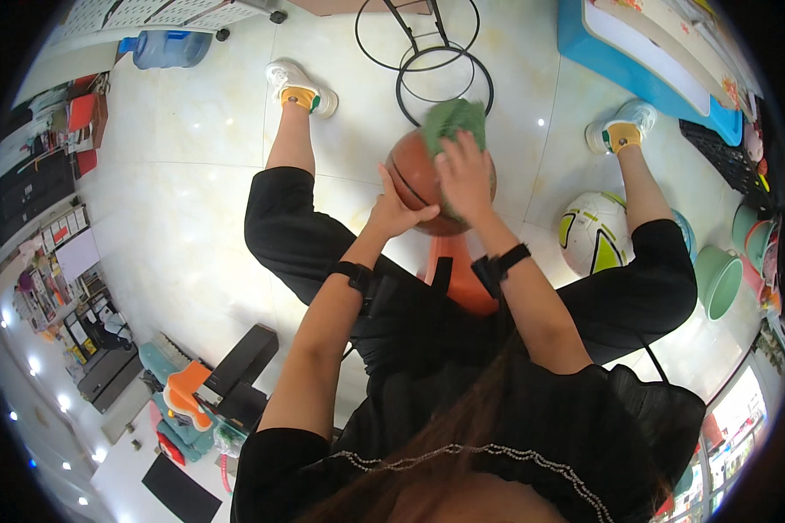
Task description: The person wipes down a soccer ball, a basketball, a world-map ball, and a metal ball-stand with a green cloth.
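A brown basketball [418, 163] with dark seams is held between my knees, above an orange plastic stool [464, 281]. My left hand [396, 209] is spread against the near left side of the ball, its thumb pointing right. On the ball's right side, my right hand [463, 173] presses a green cloth [454, 121], which bunches past the fingertips over the ball's far edge and looks blurred. Part of the ball is hidden by the cloth and both hands.
Beyond the ball, a black metal ring stand [445, 55] lies on the tiled floor. A white and yellow-green football [595, 232] and a green bucket [718, 282] are at the right. A blue water bottle [173, 50] lies at the upper left; a blue-edged bin [628, 65] stands upper right.
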Available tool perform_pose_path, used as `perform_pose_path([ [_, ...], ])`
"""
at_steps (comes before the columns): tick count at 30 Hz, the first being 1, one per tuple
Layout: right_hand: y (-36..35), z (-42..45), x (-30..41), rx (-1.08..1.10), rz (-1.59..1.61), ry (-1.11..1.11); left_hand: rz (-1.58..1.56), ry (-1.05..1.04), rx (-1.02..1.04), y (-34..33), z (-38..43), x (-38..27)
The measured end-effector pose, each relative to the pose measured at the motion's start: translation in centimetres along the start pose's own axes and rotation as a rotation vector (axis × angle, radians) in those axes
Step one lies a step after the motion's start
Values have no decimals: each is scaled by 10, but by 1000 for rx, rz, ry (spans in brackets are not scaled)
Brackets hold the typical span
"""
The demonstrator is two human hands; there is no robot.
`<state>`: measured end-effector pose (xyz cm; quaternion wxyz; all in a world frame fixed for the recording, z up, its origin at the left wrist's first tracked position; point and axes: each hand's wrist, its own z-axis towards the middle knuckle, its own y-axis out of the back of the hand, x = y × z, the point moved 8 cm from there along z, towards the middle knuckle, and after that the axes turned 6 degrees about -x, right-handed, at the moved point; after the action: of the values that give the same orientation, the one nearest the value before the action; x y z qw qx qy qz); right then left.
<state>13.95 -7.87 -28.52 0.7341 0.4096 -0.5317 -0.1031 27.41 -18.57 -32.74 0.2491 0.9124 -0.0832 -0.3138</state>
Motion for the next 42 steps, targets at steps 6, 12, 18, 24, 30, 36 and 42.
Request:
perform_pose_path([
  [6,-3,-19,55,208,202,292,-355,346,206,-11,-3,14],
  [12,3,20,-46,-101,135,-78,-452,410,113,1,12,24],
  [18,7,6,-65,9,281,-224,-326,354,84,12,22,41],
  [24,15,-33,27,29,452,81,555,-386,-174,12,11,-45],
  [30,-19,2,33,55,62,96,530,-124,305,-8,7,-36],
  [36,-53,52,1,104,206,-36,440,-267,-112,41,35,-46],
  [42,-56,29,-61,40,481,-428,63,-46,-109,64,51,-32],
])
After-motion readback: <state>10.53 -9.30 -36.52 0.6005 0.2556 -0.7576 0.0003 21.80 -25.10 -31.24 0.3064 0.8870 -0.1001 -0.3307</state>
